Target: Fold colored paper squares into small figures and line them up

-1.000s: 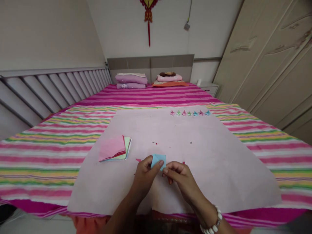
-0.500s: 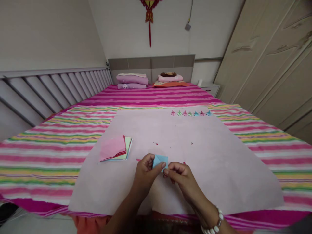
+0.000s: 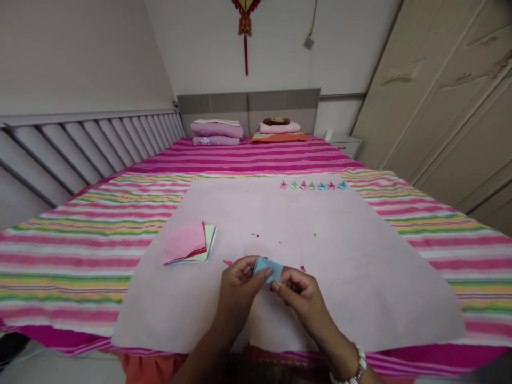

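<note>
A small folded piece of blue paper (image 3: 267, 266) is pinched between both my hands, just above a pale pink sheet (image 3: 360, 277) spread over the striped bed. My left hand (image 3: 239, 287) grips its left side with thumb and fingers closed. My right hand (image 3: 301, 290), with a white bead bracelet at the wrist, holds its right side with curled fingers. A stack of pink, red and pale green paper squares (image 3: 188, 243) lies to the left of my hands.
A row of several small folded paper pieces (image 3: 312, 185) in pink, green and blue lies at the sheet's far right. Tiny red scraps (image 3: 255, 234) dot the sheet. Folded bedding (image 3: 216, 133) and pillows (image 3: 279, 130) sit by the headboard. A wardrobe (image 3: 448, 106) stands at the right.
The blue paper has tipped flatter and shifted slightly right between my fingers. My right hand moved a little right and down. Nothing else moved.
</note>
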`<state>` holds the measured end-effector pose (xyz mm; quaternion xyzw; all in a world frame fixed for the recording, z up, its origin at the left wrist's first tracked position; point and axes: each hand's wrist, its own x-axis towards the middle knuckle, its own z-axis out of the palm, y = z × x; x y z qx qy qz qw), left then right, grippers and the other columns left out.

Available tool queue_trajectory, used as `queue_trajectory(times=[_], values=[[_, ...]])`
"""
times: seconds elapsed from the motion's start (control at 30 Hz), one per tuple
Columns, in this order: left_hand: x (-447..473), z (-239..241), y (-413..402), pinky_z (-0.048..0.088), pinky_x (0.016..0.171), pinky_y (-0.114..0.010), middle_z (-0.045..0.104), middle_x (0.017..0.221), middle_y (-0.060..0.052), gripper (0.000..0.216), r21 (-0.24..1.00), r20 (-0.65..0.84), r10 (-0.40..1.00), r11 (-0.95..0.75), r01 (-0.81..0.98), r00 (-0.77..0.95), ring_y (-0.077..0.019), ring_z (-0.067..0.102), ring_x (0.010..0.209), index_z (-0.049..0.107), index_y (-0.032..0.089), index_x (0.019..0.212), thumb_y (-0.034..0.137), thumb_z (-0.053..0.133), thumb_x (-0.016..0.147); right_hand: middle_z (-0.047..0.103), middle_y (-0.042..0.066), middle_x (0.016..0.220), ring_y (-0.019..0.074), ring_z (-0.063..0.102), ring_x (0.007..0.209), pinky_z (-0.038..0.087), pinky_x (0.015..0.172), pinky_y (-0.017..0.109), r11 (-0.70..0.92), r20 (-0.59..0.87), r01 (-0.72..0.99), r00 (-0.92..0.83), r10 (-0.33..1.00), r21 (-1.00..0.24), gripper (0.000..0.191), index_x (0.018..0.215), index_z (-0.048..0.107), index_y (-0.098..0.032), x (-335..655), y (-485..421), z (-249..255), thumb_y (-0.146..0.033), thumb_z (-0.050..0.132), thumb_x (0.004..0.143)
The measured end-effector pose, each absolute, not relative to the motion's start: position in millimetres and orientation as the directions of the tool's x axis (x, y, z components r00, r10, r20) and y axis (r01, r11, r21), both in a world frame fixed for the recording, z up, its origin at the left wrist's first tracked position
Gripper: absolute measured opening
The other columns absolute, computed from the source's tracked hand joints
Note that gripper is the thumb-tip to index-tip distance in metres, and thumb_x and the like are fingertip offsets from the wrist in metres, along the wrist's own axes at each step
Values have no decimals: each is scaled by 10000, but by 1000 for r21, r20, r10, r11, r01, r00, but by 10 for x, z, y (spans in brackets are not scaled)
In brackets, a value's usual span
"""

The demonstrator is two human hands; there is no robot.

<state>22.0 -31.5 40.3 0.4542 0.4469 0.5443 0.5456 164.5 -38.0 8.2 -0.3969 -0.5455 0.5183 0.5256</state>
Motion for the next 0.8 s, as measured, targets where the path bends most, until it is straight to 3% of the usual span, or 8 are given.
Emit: queue_trajectory(times=[0.17, 0.3, 0.47, 0.8], values=[[225, 422, -310, 504, 697, -269, 709, 768, -11, 352, 977, -11, 1000, 14, -214, 14, -154, 653, 731, 585, 182, 941, 218, 759, 637, 472, -35, 549, 113, 401, 523, 312, 506, 245, 142, 154, -84, -172, 973, -986, 266, 610, 557, -187, 1673, -385, 126, -365, 690, 756], [247, 436, -340, 499, 697, -250, 681, 842, 3, 314, 964, 81, 997, -80, -254, -6, -138, 649, 761, 485, 211, 814, 184, 752, 652, 448, -43, 547, 115, 384, 528, 301, 513, 246, 157, 170, -96, -150, 974, -983, 247, 622, 563, -190, 1686, -378, 135, -351, 693, 757], [223, 456, -360, 489, 692, -237, 656, 734, -6, 76, 984, 147, 989, -144, -105, 21, -141, 614, 748, 628, 171, 752, 235, 669, 757, 448, -48, 536, 105, 372, 505, 273, 492, 244, 152, 166, -99, -145, 975, -983, 251, 613, 555, -187, 1681, -377, 111, -337, 691, 761], [202, 469, -331, 503, 650, -253, 676, 683, -8, 136, 988, 102, 992, -109, -106, -72, -148, 625, 682, 630, 166, 696, 275, 710, 711, 477, -30, 576, 124, 414, 552, 336, 533, 255, 183, 190, -53, -179, 965, -982, 246, 640, 555, -193, 1688, -389, 129, -360, 696, 751]])
